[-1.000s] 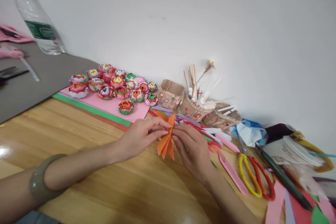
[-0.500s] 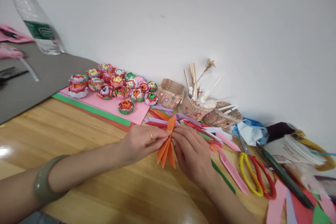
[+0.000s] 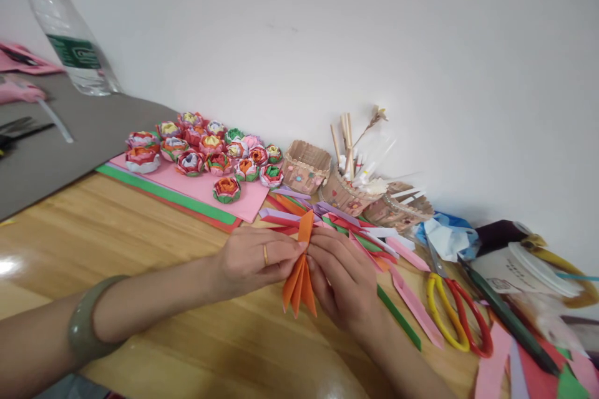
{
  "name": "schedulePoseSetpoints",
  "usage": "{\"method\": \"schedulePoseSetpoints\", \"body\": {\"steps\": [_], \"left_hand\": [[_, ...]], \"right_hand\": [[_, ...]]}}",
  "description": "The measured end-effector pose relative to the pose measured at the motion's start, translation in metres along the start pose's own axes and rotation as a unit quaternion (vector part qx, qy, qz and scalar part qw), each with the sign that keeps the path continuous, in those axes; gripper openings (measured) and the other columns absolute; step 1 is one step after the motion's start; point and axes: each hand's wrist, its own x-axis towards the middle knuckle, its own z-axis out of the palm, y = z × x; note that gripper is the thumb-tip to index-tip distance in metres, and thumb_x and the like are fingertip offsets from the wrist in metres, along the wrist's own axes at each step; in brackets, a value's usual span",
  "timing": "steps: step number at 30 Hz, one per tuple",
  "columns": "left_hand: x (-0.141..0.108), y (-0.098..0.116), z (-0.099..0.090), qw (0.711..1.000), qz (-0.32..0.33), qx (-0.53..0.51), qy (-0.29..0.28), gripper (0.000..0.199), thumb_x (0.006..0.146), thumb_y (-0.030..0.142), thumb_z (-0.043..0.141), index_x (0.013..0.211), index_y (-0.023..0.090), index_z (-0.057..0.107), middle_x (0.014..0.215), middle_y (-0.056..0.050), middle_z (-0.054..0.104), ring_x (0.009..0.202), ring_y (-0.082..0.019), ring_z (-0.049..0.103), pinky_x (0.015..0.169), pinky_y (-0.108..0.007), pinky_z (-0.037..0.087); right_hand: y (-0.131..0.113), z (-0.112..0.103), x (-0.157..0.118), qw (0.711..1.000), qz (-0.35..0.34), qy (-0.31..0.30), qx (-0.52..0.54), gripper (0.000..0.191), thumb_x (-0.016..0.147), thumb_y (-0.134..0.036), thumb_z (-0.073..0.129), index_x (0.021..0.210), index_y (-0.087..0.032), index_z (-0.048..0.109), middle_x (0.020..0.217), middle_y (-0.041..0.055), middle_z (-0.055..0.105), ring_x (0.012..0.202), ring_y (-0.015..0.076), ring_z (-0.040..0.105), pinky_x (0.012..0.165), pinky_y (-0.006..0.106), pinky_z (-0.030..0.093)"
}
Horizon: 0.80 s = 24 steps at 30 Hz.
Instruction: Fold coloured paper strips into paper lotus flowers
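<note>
Around the middle of the frame, the left hand (image 3: 262,259) and right hand (image 3: 344,277) pinched an orange piece of pleated paper (image 3: 298,287) between their fingertips, its folds fanning downward above the wooden desk (image 3: 187,336). Scissors (image 3: 448,287) lay at the lower right, near a heap of folded paper strips (image 3: 339,214). Farther off, paper flowers (image 3: 218,163) sat left of centre on pink paper (image 3: 250,202), with a plastic bottle (image 3: 75,50) at the upper left.
</note>
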Motion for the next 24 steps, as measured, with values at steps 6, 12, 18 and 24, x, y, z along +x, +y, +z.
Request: {"method": "schedulePoseSetpoints", "body": {"steps": [6, 12, 18, 24], "left_hand": [[0.000, -0.003, -0.001, 1.000, -0.015, -0.014, -0.003, 0.013, 0.089, 0.019, 0.045, 0.091, 0.017, 0.057, 0.074, -0.004, 0.074, 0.069, -0.012, 0.070, 0.064, -0.017, 0.055], [0.000, -0.004, -0.003, 0.990, -0.102, -0.079, -0.054, 0.022, 0.089, 0.021, 0.044, 0.109, 0.021, 0.053, 0.084, -0.004, 0.072, 0.075, -0.013, 0.068, 0.066, -0.022, 0.055], [0.010, -0.008, -0.009, 0.926, -0.262, -0.124, -0.241, 0.098, 0.057, 0.055, 0.072, 0.138, 0.033, 0.021, 0.131, -0.010, 0.044, 0.117, -0.029, 0.048, 0.094, -0.048, 0.044], [0.018, -0.011, -0.015, 0.907, -0.239, -0.122, -0.326, 0.114, 0.054, 0.054, 0.074, 0.142, 0.034, 0.003, 0.151, -0.009, 0.010, 0.135, -0.032, 0.019, 0.104, -0.050, 0.030]], "right_hand": [[0.005, -0.002, 0.000, 0.999, -0.017, -0.018, -0.023, 0.016, 0.082, -0.006, 0.048, 0.094, -0.011, 0.058, 0.086, 0.0116, 0.068, 0.090, 0.0217, 0.062, 0.078, 0.035, 0.053], [0.008, -0.002, 0.000, 0.999, -0.008, -0.033, -0.040, 0.015, 0.084, -0.007, 0.047, 0.094, -0.012, 0.056, 0.087, 0.0117, 0.067, 0.090, 0.0217, 0.061, 0.078, 0.035, 0.052], [0.019, 0.001, -0.003, 0.997, -0.008, -0.066, -0.049, 0.016, 0.087, -0.009, 0.045, 0.097, -0.014, 0.055, 0.092, 0.0107, 0.065, 0.095, 0.0216, 0.059, 0.079, 0.035, 0.050], [0.024, 0.006, -0.009, 0.994, 0.003, -0.112, -0.018, 0.013, 0.089, -0.012, 0.043, 0.093, -0.013, 0.056, 0.091, 0.0105, 0.064, 0.088, 0.0191, 0.058, 0.073, 0.030, 0.048]]}}
